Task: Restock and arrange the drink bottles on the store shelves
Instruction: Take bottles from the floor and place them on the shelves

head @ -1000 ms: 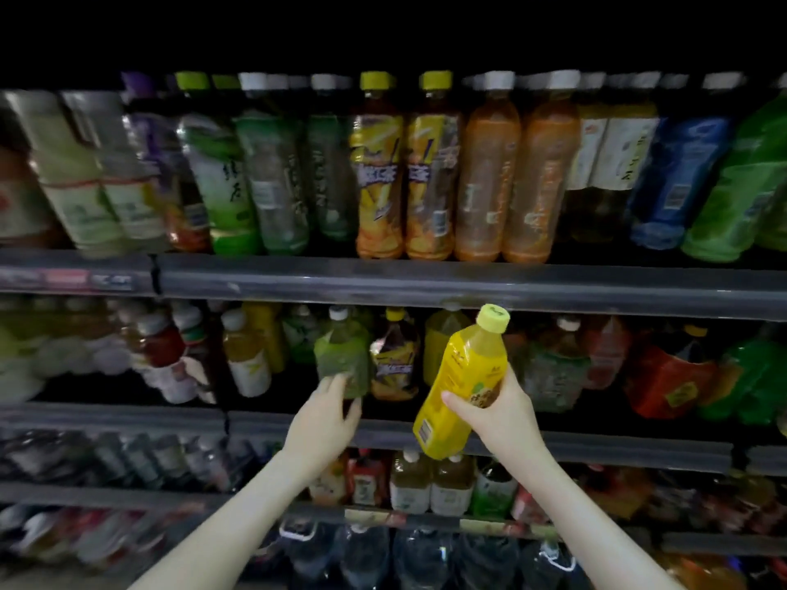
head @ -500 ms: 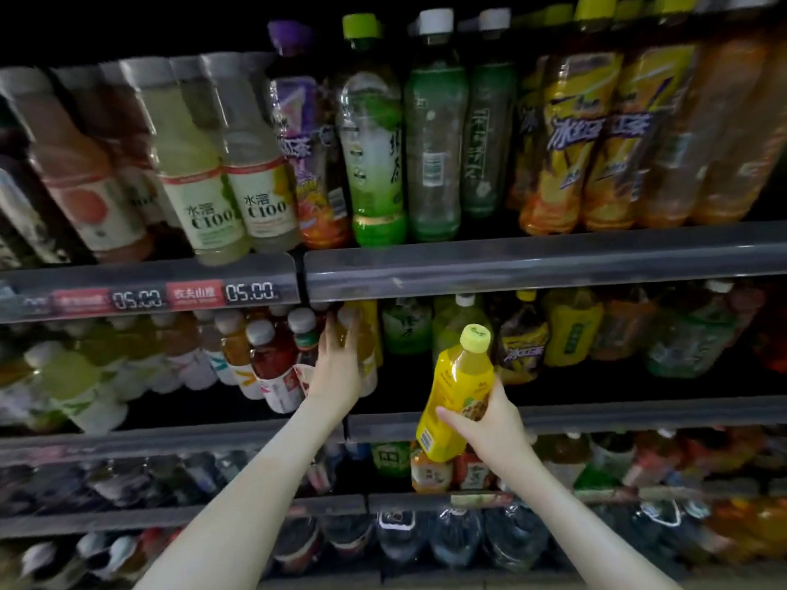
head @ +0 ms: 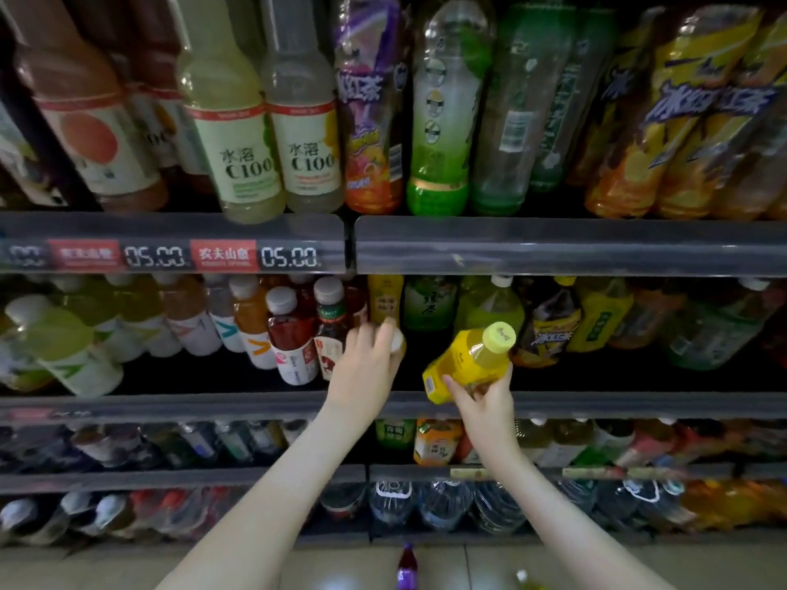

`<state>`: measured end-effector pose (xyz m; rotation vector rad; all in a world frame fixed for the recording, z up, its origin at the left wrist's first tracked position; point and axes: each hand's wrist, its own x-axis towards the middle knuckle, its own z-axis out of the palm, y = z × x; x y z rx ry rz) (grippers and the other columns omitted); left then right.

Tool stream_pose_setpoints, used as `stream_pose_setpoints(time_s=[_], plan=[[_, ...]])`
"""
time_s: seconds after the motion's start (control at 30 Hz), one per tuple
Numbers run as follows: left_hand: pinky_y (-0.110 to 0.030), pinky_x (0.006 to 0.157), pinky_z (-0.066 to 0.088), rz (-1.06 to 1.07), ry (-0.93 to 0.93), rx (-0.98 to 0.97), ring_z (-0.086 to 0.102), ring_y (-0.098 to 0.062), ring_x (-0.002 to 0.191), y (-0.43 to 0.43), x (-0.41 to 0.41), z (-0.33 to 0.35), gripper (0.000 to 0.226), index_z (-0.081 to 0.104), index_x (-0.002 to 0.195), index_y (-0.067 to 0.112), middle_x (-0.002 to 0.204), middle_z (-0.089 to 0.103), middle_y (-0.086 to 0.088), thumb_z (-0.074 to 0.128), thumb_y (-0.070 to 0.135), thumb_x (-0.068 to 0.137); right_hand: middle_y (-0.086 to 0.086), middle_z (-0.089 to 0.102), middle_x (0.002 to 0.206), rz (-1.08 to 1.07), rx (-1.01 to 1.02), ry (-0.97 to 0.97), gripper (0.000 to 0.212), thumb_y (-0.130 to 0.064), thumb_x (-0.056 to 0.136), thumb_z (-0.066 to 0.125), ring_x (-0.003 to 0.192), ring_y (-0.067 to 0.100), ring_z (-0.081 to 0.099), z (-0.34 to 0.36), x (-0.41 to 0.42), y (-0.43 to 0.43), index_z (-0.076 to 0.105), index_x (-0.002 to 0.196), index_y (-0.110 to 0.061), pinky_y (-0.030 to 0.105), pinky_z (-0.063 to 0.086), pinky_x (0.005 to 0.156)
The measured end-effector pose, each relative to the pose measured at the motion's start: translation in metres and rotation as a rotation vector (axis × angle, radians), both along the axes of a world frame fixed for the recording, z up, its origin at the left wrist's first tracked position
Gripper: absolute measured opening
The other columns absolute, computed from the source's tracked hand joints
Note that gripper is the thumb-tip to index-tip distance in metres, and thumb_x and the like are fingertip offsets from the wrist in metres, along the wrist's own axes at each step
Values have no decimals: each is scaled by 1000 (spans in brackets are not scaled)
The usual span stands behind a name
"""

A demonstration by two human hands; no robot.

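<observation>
Beside left hand (head: 365, 370) — red bottles (head: 294, 349)

"水溶 C100" on pale bottles (head: 245, 163), "农夫山泉" and "05.00" on price strip (head: 170, 255), "绿茶" on green bottle (head: 430, 306)

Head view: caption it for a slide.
Right hand holds a yellow bottle; left hand grips a white-capped bottle on the shelf.
</observation>
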<state>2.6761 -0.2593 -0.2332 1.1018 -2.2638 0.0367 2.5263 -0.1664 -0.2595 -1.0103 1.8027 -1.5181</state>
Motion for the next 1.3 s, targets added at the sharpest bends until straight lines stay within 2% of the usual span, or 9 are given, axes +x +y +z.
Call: stream_pose_setpoints(time_s=[0.17, 0.27, 0.4, 0.63, 0.9, 0.97, 1.1, 1.17, 1.3], plan=[[-36, 70, 52, 87, 97, -13, 62, -32, 79, 12, 37, 3, 42, 57, 112, -3, 91, 62, -16, 65, 28, 84, -10, 57, 103, 41, 2, 21, 60, -16, 85, 71, 89, 0, 56, 3, 14, -37, 33, 131, -14, 2, 41, 75], [-27, 78, 41, 170, 236, 35, 58, -26, 87, 20, 55, 24, 51, 56, 118, -3, 97, 61, -14, 49, 38, 90, -4, 59, 101, 69, 27, 66, 53, -18, 85, 72, 93, 14, 58, 5, 25, -69, 36, 123, -13, 18, 43, 79], [-24, 79, 45, 286, 330, 89, 60, -25, 96, 38, 71, 46, 47, 57, 122, 2, 104, 63, -11, 62, 34, 89, 5, 58, 97, 108, 79, 154, 64, -22, 86, 71, 95, 29, 62, -3, 40, -98, 32, 131, 1, 26, 42, 69], [-27, 71, 35, 539, 300, 216, 56, -23, 90, 73, 95, 34, 44, 59, 123, 14, 96, 55, 3, 70, 30, 84, 17, 39, 142, 110, 173, 176, 86, -28, 86, 71, 122, 35, 50, -4, 54, -131, 17, 147, -4, 33, 43, 84], [-25, 77, 41, 719, 433, 375, 57, -15, 98, 112, 131, 40, 44, 62, 121, 23, 108, 62, 6, 70, 41, 81, 15, 37, 137, 165, 95, 139, 84, -22, 75, 82, 126, 28, 42, -4, 61, -92, 28, 138, -7, 36, 43, 100], [-20, 77, 40, 718, 498, 438, 56, -8, 98, 117, 145, 48, 40, 64, 119, 27, 110, 62, 11, 70, 41, 82, 9, 37, 137, 345, 16, 126, 83, -23, 75, 81, 125, 16, 40, -1, 82, -58, 28, 137, -12, 29, 40, 101], [-7, 70, 42, 658, 666, 547, 59, -2, 98, 125, 179, 59, 35, 67, 114, 28, 105, 62, 20, 73, 38, 80, -12, 43, 130, 1117, 77, 115, 86, -25, 70, 84, 118, -8, 44, 15, 147, -12, 26, 133, -30, 13, 38, 96], [-18, 74, 51, 633, 745, 580, 62, -2, 94, 132, 205, 59, 29, 69, 106, 30, 102, 67, 20, 74, 39, 79, -19, 50, 116, 1195, 41, 220, 74, -15, 70, 84, 101, -18, 50, 19, 185, -3, 37, 125, -27, 3, 38, 80], [-25, 81, 54, 600, 819, 586, 62, 3, 93, 145, 281, 63, 29, 64, 107, 34, 103, 68, 17, 74, 34, 80, -9, 64, 102, 1143, 28, 179, 56, -15, 70, 83, 88, -8, 61, 13, 269, 5, 49, 115, -22, 9, 43, 73]])
